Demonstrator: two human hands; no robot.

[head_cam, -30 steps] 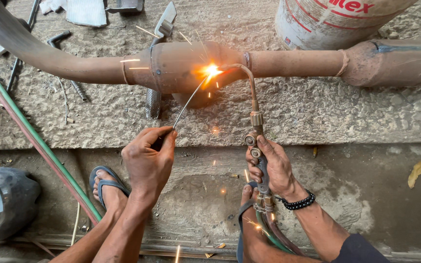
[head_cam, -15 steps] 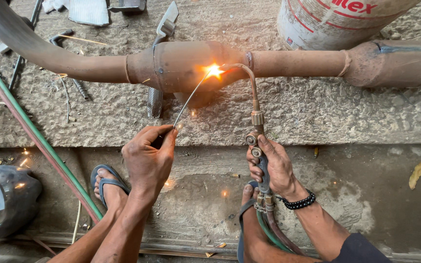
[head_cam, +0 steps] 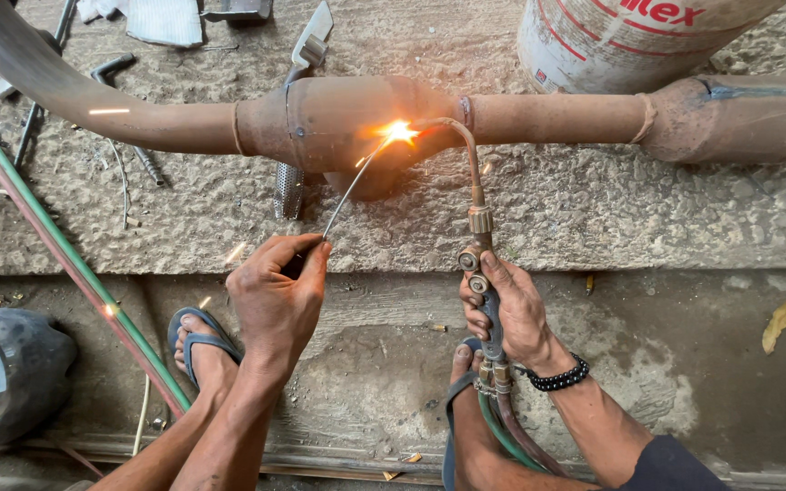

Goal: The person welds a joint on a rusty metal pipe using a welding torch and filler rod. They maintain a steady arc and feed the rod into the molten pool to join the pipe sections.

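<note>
From the head view, a long rusty exhaust pipe (head_cam: 548, 116) lies across a rough concrete ledge (head_cam: 593, 218), running from the upper left corner, where it bends upward, to the right edge. Its surface is brown and dull, with a fatter cylindrical section (head_cam: 338, 123) near the middle and a second swollen, greyer part (head_cam: 739, 116) at the right, each joined to the thinner tube by a visible seam. A bright orange-white flame (head_cam: 399, 133) burns against the lower right side of the middle bulge, throwing a few sparks. The left hand (head_cam: 275, 295) is closed, pinching a thin filler rod (head_cam: 349, 193) between thumb and fingers; the rod slants up and right so that its tip meets the glow. The right hand (head_cam: 513, 314), with a black beaded bracelet (head_cam: 557, 377) at the wrist, is wrapped around a brass welding torch (head_cam: 482, 273), whose curved nozzle arches up and left to the same hot spot. Green and red hoses (head_cam: 507, 436) trail from the torch base. A pale plastic drum (head_cam: 629, 41) stands behind the pipe, a dark cylinder (head_cam: 2, 377) lies at the lower left, and sandalled feet (head_cam: 197, 350) rest on the ground below the ledge.
</note>
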